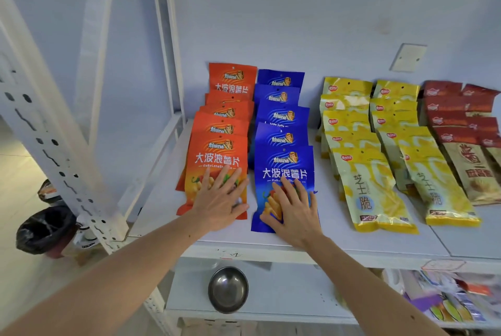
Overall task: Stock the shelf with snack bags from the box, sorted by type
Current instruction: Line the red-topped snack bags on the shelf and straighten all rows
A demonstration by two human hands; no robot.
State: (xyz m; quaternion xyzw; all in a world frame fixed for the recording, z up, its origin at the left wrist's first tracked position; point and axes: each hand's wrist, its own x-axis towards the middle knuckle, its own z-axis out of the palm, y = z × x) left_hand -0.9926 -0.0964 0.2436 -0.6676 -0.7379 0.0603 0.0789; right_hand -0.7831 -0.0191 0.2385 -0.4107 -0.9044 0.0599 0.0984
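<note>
So the shelf [271, 239] is looking pretty stocked at this point. Five-ish columns of snack bags, each running from the near edge back toward the wall, overlapping like shingles: orange bags [227, 107] on the far left, blue bags [280, 110] right beside them, then two columns of yellow bags [349, 129], and the red-and-tan bags [461, 124] on the right.

Both hands are down flat on the front bags. The left hand [217, 200] has its fingers straight and spread, palm pressing on the nearest orange bag [214, 156]. The right hand [294, 211] does the same on the nearest blue bag [284, 173], fingers fanned out, not curled around anything. So neither one is grabbing, just pressing or smoothing.

The thing that matters for whatever comes next: each front bag lies directly under its own hand, long axis pointing away from the person toward the wall, same as the column behind it. The fingers point along that axis too. My guess is a push straight back would tuck each bag tighter into its row, and a pull toward the near edge would square them up with the yellow ones, which sit a bit closer to the front.

I can't see the box anywhere in view. Below on the lower shelf there's a metal bowl [228, 289], and a bin with a black bag [43, 230] sits on the floor to the left.
</note>
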